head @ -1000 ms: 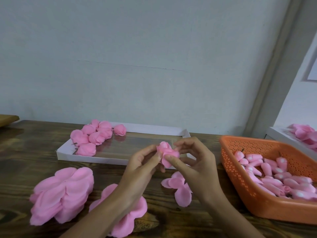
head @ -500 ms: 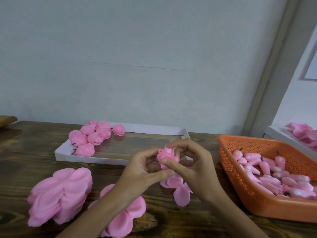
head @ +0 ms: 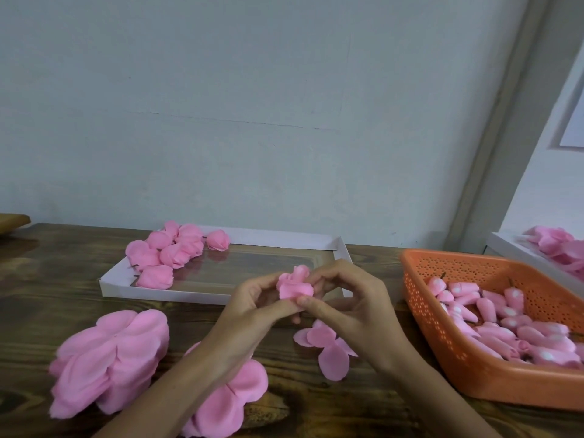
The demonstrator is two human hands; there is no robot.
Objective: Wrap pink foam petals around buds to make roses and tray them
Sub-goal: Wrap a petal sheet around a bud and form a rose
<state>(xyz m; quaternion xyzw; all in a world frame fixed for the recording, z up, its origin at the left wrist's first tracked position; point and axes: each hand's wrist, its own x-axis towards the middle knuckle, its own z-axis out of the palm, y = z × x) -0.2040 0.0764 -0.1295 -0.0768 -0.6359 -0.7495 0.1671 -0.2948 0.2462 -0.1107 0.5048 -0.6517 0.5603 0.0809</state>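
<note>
A half-wrapped pink foam rose is held above the wooden table, just in front of the white tray. My left hand pinches its left side from below. My right hand curls round its right side, thumb pressing a petal at the base. Several finished roses lie in the tray's far left corner. An orange basket on the right holds several pink buds. Loose petals lie under my right hand.
A big stack of pink petal sheets sits at the front left, and another stack is partly hidden under my left forearm. A second white tray with pink roses stands at the far right. The wall runs close behind the table.
Both hands have closed in round the rose and pressed the petal tighter against the bud. The rose stays in about the same place.
</note>
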